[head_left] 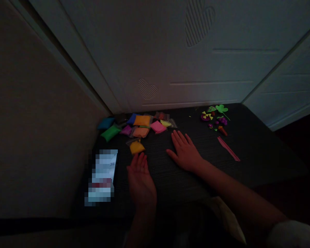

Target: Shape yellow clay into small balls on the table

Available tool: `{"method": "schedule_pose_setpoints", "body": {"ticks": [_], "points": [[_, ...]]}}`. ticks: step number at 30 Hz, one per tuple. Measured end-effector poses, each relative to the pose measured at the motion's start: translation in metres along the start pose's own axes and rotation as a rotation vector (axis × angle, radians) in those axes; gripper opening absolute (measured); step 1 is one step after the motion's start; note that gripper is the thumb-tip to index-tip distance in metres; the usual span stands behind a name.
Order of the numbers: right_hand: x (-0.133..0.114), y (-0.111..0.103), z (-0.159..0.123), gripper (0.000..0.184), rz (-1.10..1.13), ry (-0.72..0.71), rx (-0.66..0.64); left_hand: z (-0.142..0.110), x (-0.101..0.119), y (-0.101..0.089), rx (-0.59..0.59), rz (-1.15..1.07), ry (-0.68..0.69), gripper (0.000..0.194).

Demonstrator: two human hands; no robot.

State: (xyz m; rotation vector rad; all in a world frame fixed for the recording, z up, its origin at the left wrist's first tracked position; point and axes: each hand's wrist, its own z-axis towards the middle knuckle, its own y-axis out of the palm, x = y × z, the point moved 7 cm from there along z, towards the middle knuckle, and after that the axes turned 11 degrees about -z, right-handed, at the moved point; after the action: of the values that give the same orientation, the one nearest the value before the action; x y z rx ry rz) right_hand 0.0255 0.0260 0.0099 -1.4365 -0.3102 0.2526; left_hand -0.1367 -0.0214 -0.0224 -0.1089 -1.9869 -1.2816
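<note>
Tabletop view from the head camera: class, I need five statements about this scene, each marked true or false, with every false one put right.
1. The left hand is turned palm up. True.
2. The right hand is gripping the pink tool. False: it is spread palm down, and the tool lies apart from it on the dark tabletop.
3. The green packet is left of the bright pink packet. True.
4. The lit screen is to the right of both hands. False: it is to their left.
5. The purple cluster is nearer the right hand than the left. True.
</note>
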Motion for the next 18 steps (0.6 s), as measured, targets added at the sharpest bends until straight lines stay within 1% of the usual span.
{"method": "schedule_pose_setpoints", "body": {"ticks": [3, 5, 10, 12, 15, 16, 18], "points": [[-0.007, 0.001, -0.016, 0.066, 0.009, -0.068, -0.017, 0.001, 0.000, -0.003, 0.026, -0.019, -0.074, 0.046], [-0.007, 0.002, -0.019, 0.065, -0.003, -0.092, -0.005, 0.003, -0.001, -0.004, 0.027, -0.035, -0.120, 0.046], [0.004, 0.005, 0.004, 0.066, -0.024, -0.030, 0.040, 0.007, 0.001, -0.008, 0.027, -0.066, -0.151, 0.046], [0.000, 0.005, -0.004, 0.065, -0.016, -0.065, 0.040, 0.008, 0.001, -0.010, 0.028, -0.063, -0.176, 0.045], [-0.010, 0.005, -0.025, 0.062, -0.021, -0.196, 0.037, 0.007, -0.001, -0.012, 0.021, -0.062, -0.215, 0.044], [-0.010, 0.005, -0.026, 0.062, -0.023, -0.209, 0.043, 0.007, -0.001, -0.012, 0.019, -0.064, -0.219, 0.044], [-0.005, 0.006, -0.016, 0.063, -0.031, -0.201, 0.056, 0.007, -0.001, -0.011, 0.013, -0.069, -0.215, 0.045]]}}
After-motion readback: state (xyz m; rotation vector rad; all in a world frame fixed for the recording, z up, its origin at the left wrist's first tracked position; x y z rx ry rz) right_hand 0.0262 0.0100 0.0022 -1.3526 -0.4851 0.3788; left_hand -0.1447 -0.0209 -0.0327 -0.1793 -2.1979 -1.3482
